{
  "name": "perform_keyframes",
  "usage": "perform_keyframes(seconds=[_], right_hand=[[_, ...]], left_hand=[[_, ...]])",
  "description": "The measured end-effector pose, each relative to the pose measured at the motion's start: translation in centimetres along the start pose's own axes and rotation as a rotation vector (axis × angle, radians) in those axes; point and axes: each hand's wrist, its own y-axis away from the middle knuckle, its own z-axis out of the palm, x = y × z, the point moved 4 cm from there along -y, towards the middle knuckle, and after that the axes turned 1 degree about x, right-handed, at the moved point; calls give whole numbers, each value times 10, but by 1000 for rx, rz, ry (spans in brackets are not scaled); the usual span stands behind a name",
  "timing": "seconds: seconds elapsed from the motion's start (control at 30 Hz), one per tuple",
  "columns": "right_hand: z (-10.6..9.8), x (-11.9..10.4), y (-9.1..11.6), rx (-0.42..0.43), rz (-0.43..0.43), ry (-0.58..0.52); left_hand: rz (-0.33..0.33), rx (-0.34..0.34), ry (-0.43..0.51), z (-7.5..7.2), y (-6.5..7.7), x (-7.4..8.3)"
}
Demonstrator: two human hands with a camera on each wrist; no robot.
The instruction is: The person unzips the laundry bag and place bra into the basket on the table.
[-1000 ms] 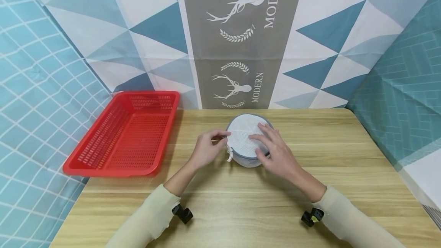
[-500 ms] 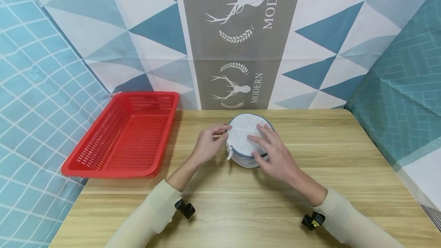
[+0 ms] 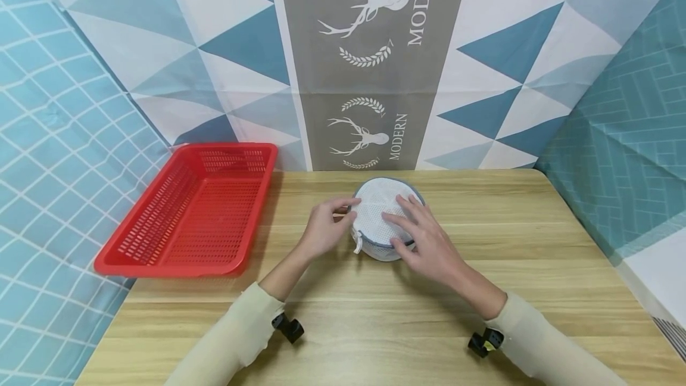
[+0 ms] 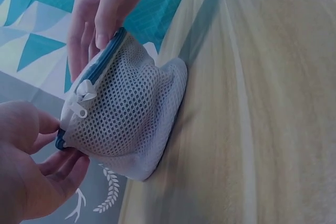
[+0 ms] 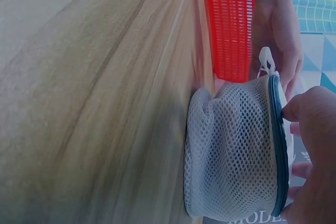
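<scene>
Left hand [image 3: 326, 228] edged forward, two hands [image 3: 430, 244] touching one mesh bag [image 3: 373, 216]

White mesh bag [image 4: 123, 111], blue-rimmed, round, upright

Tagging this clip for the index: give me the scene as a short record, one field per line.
surface: wood-grain table
item: white mesh bag, standing on the table, round top up
trim: blue rim
zip pull: white, on the bag's near left side in the head view
zip closure: cannot tell all the way round
left grip: pinches the rim at the bag's left
right grip: fingers spread over the top, thumb at the rim
also present: red basket, left of the bag, apart from it
</scene>
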Motion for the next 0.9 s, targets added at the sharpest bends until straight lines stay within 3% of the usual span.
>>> perform_keyframes(seconds=[0.5,0.77,0.9], right_hand=[[1,5,-6,-11,34,-30],[-6,0,-5,7,19,-17],[-7,-2,-3,1,-12,10]], left_hand=[[-30,39,10,1,16,4],[10,26,11,-4,6,6],[50,-44,-3,-4,-1,8]])
